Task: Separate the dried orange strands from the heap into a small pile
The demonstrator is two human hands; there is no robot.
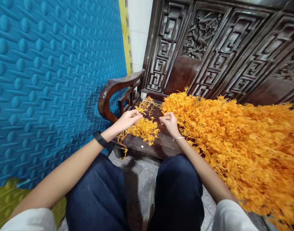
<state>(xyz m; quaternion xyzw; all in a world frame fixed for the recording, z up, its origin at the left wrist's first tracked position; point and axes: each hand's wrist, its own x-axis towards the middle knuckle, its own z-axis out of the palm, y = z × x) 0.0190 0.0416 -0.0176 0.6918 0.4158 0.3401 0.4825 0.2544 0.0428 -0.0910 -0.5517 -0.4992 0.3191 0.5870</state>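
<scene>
My left hand (pixel 131 118) is closed in a pinch over the left part of a dark wooden bench seat (pixel 161 146). Thin orange plastic sprigs (pixel 144 108) stick out at its fingertips. Just below it lies a small heap of orange plastic pieces (pixel 147 130) with tiny branching ends. My right hand (pixel 169 122) is a short way to the right, thumb and fingertips pressed together. What it pinches, if anything, is too small to make out. Beside it rises a large pile of orange plastic sprigs (pixel 223 131).
A curved wooden armrest (pixel 110 93) stands at the bench's left end, a carved backrest (pixel 199 41) behind. Blue foam matting (pixel 53 80) fills the left side. Orange strands (pixel 124 146) hang over the front edge. A small white scrap (pixel 142 146) lies on the seat.
</scene>
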